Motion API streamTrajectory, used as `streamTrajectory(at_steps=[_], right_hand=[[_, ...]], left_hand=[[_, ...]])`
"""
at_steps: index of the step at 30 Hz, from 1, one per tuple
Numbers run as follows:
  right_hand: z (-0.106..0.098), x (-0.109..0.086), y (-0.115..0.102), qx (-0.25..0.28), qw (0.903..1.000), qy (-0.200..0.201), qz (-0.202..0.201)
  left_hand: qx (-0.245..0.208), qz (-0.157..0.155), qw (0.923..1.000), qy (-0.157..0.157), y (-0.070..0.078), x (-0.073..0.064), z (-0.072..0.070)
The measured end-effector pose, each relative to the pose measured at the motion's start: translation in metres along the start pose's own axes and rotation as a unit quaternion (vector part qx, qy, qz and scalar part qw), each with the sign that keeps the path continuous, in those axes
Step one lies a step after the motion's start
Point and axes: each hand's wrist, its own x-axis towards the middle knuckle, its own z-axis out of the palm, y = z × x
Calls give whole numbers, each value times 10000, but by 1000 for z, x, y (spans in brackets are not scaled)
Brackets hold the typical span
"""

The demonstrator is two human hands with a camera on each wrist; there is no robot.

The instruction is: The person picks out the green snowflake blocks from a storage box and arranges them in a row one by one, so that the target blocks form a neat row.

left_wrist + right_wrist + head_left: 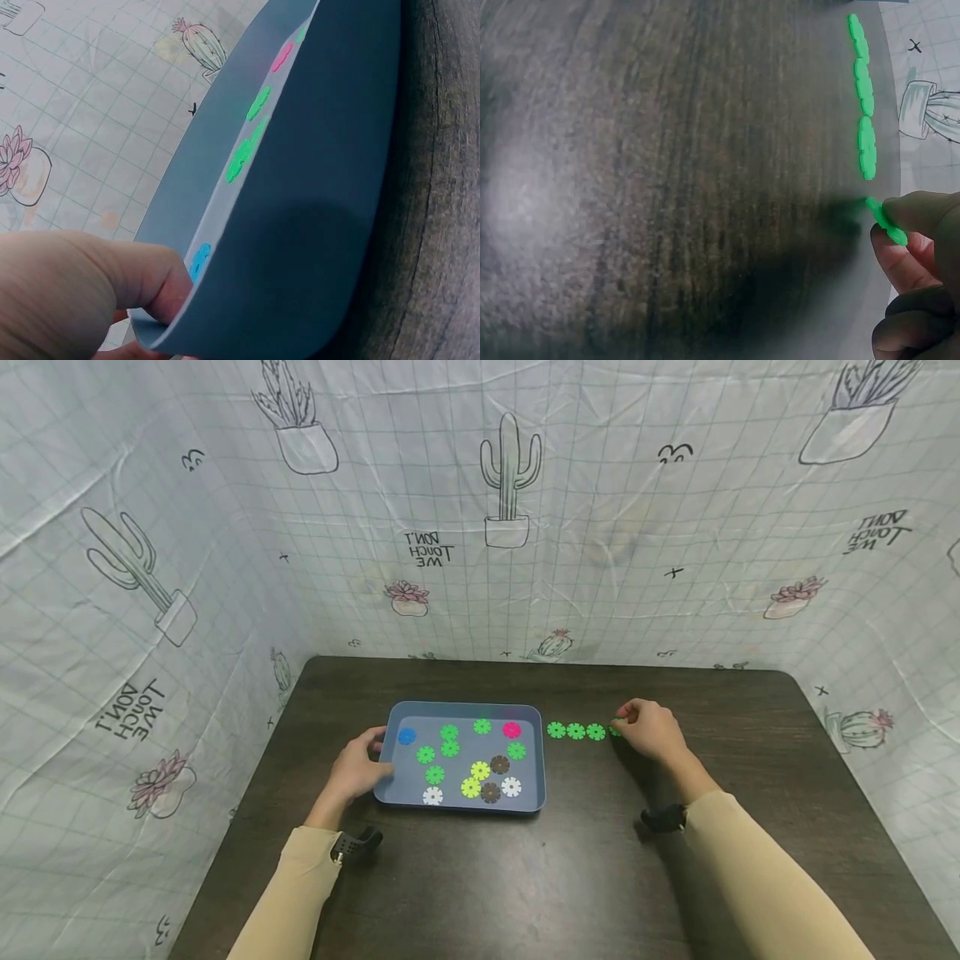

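A blue-grey tray (408, 781) lies on the table, holding notched plastic discs. My left hand (356, 768) grips its left end; in the left wrist view the thumb (161, 281) hooks over the wall, near a blue disc (200, 261). To the tray's right, three green discs (575, 731) lie in a straight row. Just beyond that row's right end, my right hand (652, 731) pinches another green disc (887, 223) between thumb and fingertips. That disc looks tilted in the right wrist view; whether it touches the table I cannot tell.
Inside the tray are several green discs (435, 775), one pink disc (512, 730), and two each of yellow (480, 770), brown (500, 765) and white (512, 787). Behind the dark wooden table (480, 893) hangs a cactus-print cloth (600, 527), which also covers both sides.
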Motion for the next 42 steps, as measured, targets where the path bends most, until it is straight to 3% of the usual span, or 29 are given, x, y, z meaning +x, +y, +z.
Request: streamTrajectory(at_steps=[29, 42], right_hand=[[3, -3, 9, -31, 10000, 2, -65], [-1, -3, -12, 90, 9995, 49, -304]], left_hand=[[21, 19, 10000, -8, 2, 0, 0], [-2, -19, 10000, -37, 1, 0, -1]])
